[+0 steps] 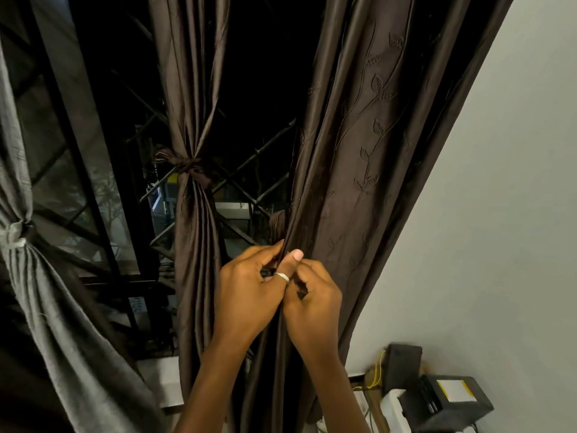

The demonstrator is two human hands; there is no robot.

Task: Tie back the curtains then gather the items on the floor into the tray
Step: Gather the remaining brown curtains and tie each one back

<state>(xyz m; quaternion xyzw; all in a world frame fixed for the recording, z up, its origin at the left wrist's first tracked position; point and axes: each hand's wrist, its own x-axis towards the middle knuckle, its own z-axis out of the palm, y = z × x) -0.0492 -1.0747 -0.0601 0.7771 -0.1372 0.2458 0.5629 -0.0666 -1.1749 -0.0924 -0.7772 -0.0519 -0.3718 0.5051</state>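
The left hand (249, 295) and right hand (315, 304) met at the inner edge of the right brown curtain (359, 151), fingers curled nearly closed, pinching its gathered folds between them. That curtain hung beside the wall (499, 214), its length running up and down. The middle curtain (193, 89) was already knotted.

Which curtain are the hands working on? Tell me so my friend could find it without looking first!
Start at the pale wall on the right. Hanging right beside it is a wide dark brown curtain with stitched leaf vines, and both hands, left hand and right hand, pinch its edge. Unlike the narrower brown curtain and the grey curtain further left, it has no tie around its middle.
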